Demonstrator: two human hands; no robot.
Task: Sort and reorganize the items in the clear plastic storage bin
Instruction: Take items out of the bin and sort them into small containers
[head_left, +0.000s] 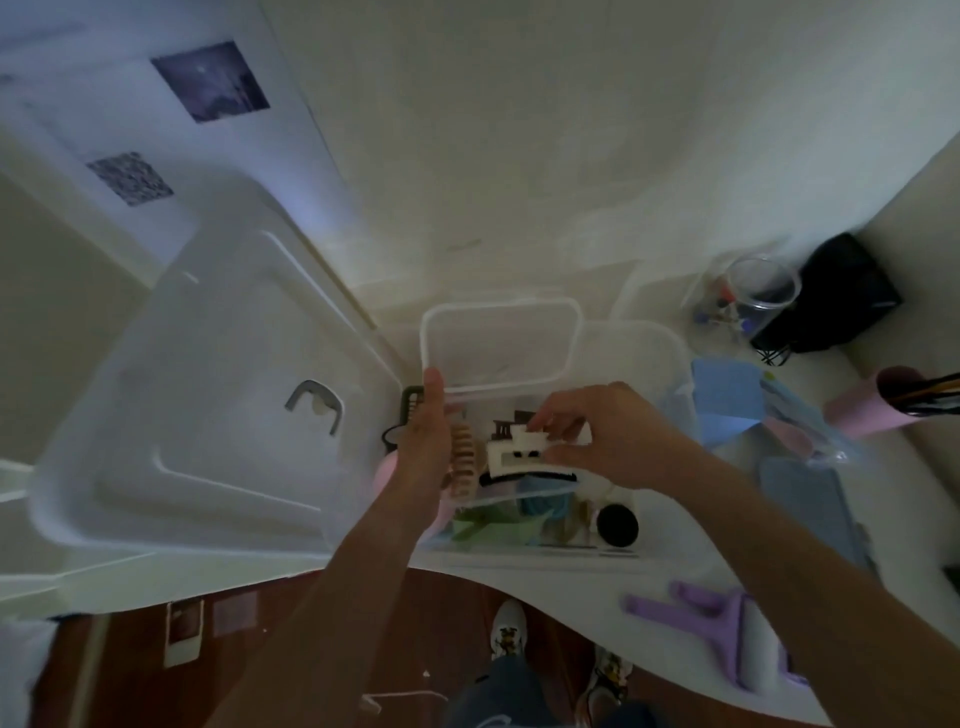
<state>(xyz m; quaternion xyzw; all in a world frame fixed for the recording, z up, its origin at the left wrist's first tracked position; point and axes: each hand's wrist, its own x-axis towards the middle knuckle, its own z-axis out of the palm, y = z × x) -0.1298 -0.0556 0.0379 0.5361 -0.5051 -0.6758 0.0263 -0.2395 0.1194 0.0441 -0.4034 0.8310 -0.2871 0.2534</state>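
right hand (618, 441) pinching a white rectangular plastic hair clip (517, 452) above the clear plastic storage bin (649, 358) on the white desk (519, 182), left hand (426, 447) flat with straight fingers against a small clear plastic box (498, 343), large translucent lid (208, 389) lying left of the bin

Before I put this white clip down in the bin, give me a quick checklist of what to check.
1. White hair clip gripped by right hand: ok, fingers pinch it.
2. Left hand free: ok, open, fingers straight, at the bin's left side.
3. Clear bin open: ok, large lid lies to the left.
4. Small clear container empty: cannot tell, blurred.
5. Space below the clip: not ok, green cloth and black round item crowd the near end.
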